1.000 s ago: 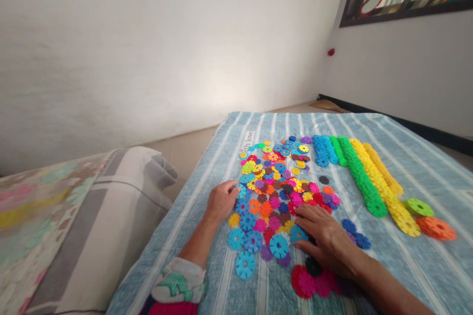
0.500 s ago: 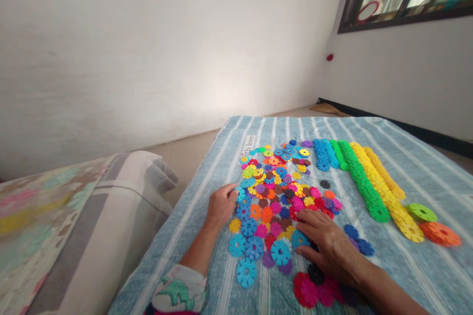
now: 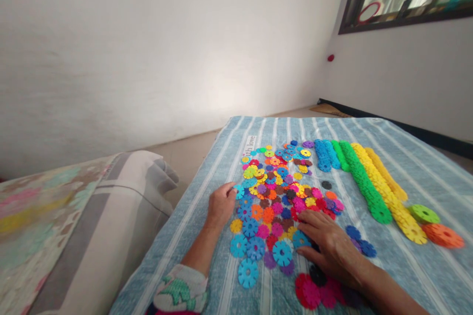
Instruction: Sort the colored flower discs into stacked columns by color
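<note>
Many colourful plastic snowflake discs [image 3: 268,214], notched round the rim with a hole in the middle, lie loosely spread on a striped cloth. At the left edge of this spread, my left hand [image 3: 221,203] has its fingers closed on the rim of a light blue snowflake disc [image 3: 239,191]. My right hand [image 3: 330,243] rests palm down on the right side of the spread, fingers stretched out and thumb apart. Between that thumb and the fingers shows a blue disc [image 3: 300,239]. Red and pink discs [image 3: 309,293] lie below the right wrist; what is under the palm is hidden.
To the right lie overlapping rows of green discs [image 3: 364,184], yellow discs [image 3: 391,197] and blue discs [image 3: 323,157]. Lime discs [image 3: 424,213] and orange discs [image 3: 442,235] sit nearby. The striped cloth [image 3: 192,246] covers the surface. Folded bedding [image 3: 129,197] is at left.
The view has shifted very slightly. My left hand and the light blue disc at its fingertips have moved up a little; my right hand stays in place.
</note>
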Available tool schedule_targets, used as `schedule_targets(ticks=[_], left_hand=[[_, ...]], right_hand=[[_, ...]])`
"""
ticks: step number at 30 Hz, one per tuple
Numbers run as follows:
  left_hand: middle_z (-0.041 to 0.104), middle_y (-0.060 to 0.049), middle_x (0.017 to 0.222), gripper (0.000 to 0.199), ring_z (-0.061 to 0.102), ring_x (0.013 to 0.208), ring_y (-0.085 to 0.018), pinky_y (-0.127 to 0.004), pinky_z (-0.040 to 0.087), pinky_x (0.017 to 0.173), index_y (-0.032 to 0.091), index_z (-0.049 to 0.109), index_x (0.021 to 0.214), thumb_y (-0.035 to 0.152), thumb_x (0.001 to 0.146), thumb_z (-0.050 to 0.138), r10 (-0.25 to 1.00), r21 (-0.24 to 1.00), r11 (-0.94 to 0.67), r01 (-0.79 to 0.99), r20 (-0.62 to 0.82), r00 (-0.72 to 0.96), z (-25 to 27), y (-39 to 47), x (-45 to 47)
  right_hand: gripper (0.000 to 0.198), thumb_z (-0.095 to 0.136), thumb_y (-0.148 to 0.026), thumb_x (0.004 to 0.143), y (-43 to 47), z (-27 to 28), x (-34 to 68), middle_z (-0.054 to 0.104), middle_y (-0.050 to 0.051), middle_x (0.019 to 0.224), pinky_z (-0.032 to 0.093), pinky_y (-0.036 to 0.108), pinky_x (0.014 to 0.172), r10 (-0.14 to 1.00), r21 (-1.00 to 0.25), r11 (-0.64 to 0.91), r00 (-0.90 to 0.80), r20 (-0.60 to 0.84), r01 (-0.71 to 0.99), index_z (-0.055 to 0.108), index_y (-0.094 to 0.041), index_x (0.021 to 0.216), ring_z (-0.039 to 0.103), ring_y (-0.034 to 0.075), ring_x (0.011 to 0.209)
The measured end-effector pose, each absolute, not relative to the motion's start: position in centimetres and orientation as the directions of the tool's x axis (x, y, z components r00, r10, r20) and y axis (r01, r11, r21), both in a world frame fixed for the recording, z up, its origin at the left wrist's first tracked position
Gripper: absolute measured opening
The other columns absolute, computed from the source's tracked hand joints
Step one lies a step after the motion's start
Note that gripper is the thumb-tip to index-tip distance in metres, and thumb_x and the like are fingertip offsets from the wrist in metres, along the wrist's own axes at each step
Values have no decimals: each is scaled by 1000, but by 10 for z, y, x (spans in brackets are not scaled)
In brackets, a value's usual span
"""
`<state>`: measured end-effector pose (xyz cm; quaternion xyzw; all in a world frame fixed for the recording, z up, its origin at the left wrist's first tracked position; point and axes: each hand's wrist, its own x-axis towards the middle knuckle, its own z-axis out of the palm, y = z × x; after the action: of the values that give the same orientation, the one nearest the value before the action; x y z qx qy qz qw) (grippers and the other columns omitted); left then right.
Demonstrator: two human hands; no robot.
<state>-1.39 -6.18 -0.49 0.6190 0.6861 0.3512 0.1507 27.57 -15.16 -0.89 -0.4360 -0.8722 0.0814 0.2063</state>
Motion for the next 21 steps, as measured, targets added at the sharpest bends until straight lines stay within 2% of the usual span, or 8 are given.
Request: schedule_targets(ticks=[9, 15, 21], left_hand=[[73, -7, 102, 35, 67, 92, -22, -32, 51, 85, 17, 71, 102, 29, 77, 49, 957, 697, -28, 716, 225, -182, -11, -60, -17], [74, -6, 94, 36, 68, 85, -21, -32, 55, 77, 15, 71, 102, 31, 76, 51, 963, 779, -47, 625, 202, -180, -21, -56, -22], [74, -7, 93, 37, 69, 80, -21, -32, 56, 74, 14, 71, 101, 30, 75, 51, 968, 789, -52, 612, 190, -163, -18, -58, -22]], right_hand=[[28, 64, -32, 82, -152, -9, 275, 60, 10, 122, 45, 47, 94, 797, -298, 603, -537, 277, 740, 65, -21, 107, 54, 29, 112], [25, 64, -32, 81, -151, -11, 276, 60, 10, 121, 45, 47, 94, 790, -307, 612, -543, 286, 729, 65, -21, 104, 54, 29, 112], [25, 62, -34, 83, -151, -10, 276, 61, 10, 118, 45, 44, 93, 793, -324, 608, -540, 282, 725, 65, -20, 104, 54, 28, 111]])
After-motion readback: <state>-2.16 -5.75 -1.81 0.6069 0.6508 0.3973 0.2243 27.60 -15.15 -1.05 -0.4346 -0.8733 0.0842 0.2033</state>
